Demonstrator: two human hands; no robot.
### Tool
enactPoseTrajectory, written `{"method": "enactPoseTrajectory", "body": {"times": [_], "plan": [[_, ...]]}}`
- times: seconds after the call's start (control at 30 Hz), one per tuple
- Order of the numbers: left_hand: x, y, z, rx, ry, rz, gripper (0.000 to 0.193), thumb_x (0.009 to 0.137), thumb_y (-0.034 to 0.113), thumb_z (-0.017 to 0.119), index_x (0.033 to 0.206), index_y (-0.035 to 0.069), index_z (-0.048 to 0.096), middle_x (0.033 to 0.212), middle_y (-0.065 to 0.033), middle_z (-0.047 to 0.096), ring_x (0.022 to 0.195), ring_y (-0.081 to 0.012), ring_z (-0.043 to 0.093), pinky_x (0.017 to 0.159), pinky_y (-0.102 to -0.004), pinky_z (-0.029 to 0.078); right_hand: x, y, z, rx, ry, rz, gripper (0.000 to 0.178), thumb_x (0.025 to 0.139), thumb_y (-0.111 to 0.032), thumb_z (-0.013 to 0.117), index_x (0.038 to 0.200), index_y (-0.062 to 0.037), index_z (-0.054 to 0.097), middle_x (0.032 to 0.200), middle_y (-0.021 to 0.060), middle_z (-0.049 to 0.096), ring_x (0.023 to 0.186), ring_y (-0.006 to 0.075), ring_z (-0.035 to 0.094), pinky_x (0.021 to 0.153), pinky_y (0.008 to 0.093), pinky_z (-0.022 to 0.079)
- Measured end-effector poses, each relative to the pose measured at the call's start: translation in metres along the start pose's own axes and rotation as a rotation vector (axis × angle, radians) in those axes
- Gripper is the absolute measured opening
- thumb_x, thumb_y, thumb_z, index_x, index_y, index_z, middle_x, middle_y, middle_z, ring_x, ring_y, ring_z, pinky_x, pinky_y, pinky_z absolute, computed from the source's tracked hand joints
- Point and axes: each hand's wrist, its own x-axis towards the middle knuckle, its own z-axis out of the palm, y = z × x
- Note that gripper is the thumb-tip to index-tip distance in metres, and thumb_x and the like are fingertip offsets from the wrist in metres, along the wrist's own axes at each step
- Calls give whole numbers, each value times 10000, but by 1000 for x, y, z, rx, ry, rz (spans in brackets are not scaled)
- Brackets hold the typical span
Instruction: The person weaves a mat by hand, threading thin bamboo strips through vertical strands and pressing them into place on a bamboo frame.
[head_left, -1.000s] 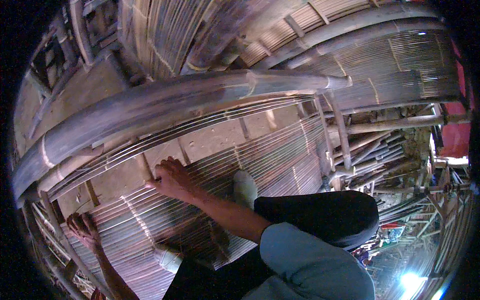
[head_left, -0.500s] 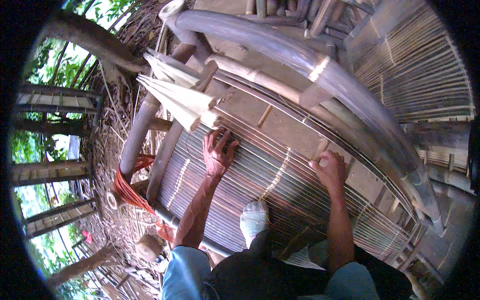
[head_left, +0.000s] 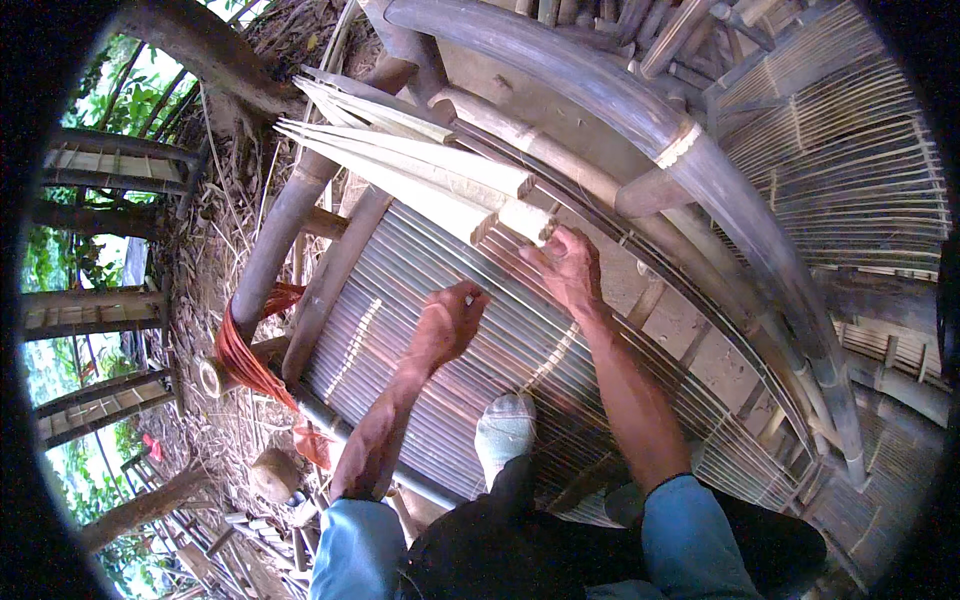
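Observation:
Pale bundles of split strips (head_left: 450,205) lie at the far left of a slatted bamboo seat (head_left: 400,270), their cut ends toward me. At the end of the nearest bundle is my right hand (head_left: 572,272), thumb and forefinger on either side of the cut end. My left hand (head_left: 450,318) is closed above the slats, fingers curled inward. Whatever it may hold is too small to make out. Light lashing (head_left: 555,355) crosses the slats in rows between and beside my arms. On the slats in front of me rests my foot in a grey sock (head_left: 505,430).
A thick curved bamboo pole (head_left: 600,85) arches along the far and right sides. Another slatted panel (head_left: 850,150) stands at the upper right. Orange cloth (head_left: 250,345) hangs on the left post. Dry leaf litter and a round block (head_left: 273,475) lie on the ground at left.
My right hand has moved leftward and away from me, up to the bundle end. My left hand has drawn back toward me and curled. The bundles' cut ends appear farther right.

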Motion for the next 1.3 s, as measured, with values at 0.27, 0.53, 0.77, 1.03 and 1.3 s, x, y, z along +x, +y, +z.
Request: {"method": "enactPoseTrajectory", "body": {"times": [0.27, 0.53, 0.77, 1.03, 1.3], "plan": [[-60, -40, -119, -339, 86, -384, 233, 933, 198, 649, 922, -23, 722, 855, -55, 706, 839, -134, 634, 808, -276, 483, 0, 16, 22, 271, 224, -138, 280, 836, -297, 741, 835, -22, 690, 816, 170, 617, 716, 332, 592, 683, 400, 478], [-94, -81, -163, -791, 495, -164, 375, 965, 243, 541, 1111, -87, 644, 1225, -168, 623, 1162, -238, 554, 1078, -376, 337, -16, 17, -20, 109, 210, 295, 268, 893, -290, 705, 860, -25, 678, 743, 104, 625, 676, 241, 599, 688, 364, 487], [-90, -117, -187, -1581, 467, 236, 235, 1017, 228, 482, 1022, 27, 606, 1098, -197, 645, 1005, -281, 672, 948, -423, 540, 41, -11, 49, -106, -43, -53, 351, 846, -366, 719, 1008, -55, 711, 933, 146, 725, 832, 322, 696, 704, 403, 527], [5, -13, -136, -902, 523, -345, 244, 992, 232, 554, 1041, 22, 667, 716, 29, 492, 569, -48, 383, 501, -216, 315, 42, -3, 39, 132, 34, 121, 273, 887, -272, 685, 809, -10, 684, 707, 154, 677, 633, 237, 642, 607, 357, 492], [114, -38, -35, 36, 76, 202, 221, 848, 163, 682, 1010, 17, 645, 839, -112, 619, 706, -247, 588, 653, -366, 514, -7, 15, -47, -46, -84, 383, 359, 933, -367, 645, 937, -11, 694, 849, 146, 718, 754, 233, 695, 735, 359, 524]]}}
